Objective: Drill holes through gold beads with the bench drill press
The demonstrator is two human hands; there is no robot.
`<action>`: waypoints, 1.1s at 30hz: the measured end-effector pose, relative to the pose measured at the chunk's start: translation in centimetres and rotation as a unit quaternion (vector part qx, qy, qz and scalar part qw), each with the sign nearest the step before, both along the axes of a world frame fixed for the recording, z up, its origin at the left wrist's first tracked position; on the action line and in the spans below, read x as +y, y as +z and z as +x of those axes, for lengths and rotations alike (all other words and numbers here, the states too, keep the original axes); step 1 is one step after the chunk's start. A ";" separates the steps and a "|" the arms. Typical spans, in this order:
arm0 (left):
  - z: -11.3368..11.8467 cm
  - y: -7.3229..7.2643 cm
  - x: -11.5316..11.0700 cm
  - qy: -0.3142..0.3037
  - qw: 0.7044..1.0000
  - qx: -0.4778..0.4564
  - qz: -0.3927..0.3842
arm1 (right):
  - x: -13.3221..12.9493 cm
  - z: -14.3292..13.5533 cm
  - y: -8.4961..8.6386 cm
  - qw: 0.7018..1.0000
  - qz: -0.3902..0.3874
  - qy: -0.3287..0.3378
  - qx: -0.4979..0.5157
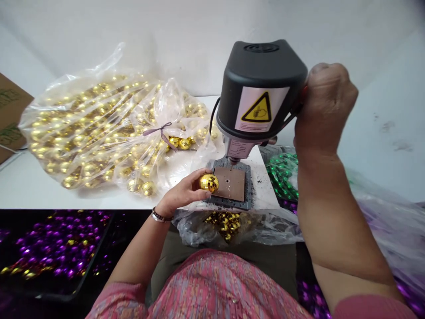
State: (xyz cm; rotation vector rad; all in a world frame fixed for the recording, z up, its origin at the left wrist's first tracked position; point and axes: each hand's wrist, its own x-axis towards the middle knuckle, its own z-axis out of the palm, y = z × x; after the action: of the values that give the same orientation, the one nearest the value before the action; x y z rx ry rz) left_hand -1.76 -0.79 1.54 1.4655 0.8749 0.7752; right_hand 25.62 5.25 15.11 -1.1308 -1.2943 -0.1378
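Between its thumb and fingers my left hand point(186, 190) holds a gold mirror ball point(209, 182). The ball is at the left edge of a brown plate point(236, 188) with a small hole in it, lying on the drill press base point(249, 168). Above stands the black motor head of a bench drill press point(262, 75), bearing a yellow warning label, with its chuck point(234, 159) over the plate. My right hand point(323, 106) is raised at the right side of the head, closed round its lever, which the fingers mostly hide.
A tied clear bag of gold balls point(89, 133) covers much of the white table point(20, 190). A black crate point(76, 283) of purple and gold balls is below left. Another bag point(192, 226) with gold balls hangs at my lap. Green balls point(283, 175) lie right, a carton point(11, 115) left.
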 end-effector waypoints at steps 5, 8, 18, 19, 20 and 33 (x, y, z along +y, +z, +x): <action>2.2 -0.8 0.2 0.012 0.994 0.092 0.051 | -0.4 -0.5 0.5 0.998 -0.046 0.009 0.043; 3.1 -0.4 0.5 0.042 0.981 0.159 0.102 | -0.6 -0.7 0.6 0.997 -0.058 0.016 0.053; 5.2 -2.0 1.9 0.104 0.983 0.050 -0.142 | -0.4 -0.6 0.4 0.997 -0.053 0.035 0.048; 5.4 -2.1 2.0 0.108 0.982 0.056 -0.143 | -0.4 -0.6 0.4 0.997 -0.050 0.035 0.046; 5.5 -2.2 2.2 0.109 0.983 0.065 -0.136 | -0.5 -0.6 0.4 0.997 -0.048 0.034 0.045; 6.5 -1.9 2.8 0.058 0.967 0.245 0.034 | -0.6 -0.9 0.9 0.995 -0.061 0.043 0.064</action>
State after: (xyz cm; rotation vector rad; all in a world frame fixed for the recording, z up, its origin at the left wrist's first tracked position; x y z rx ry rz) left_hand 4.73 2.02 -0.34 1.7128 1.3270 0.5343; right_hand 24.69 4.61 16.04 -1.1660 -1.2475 0.0783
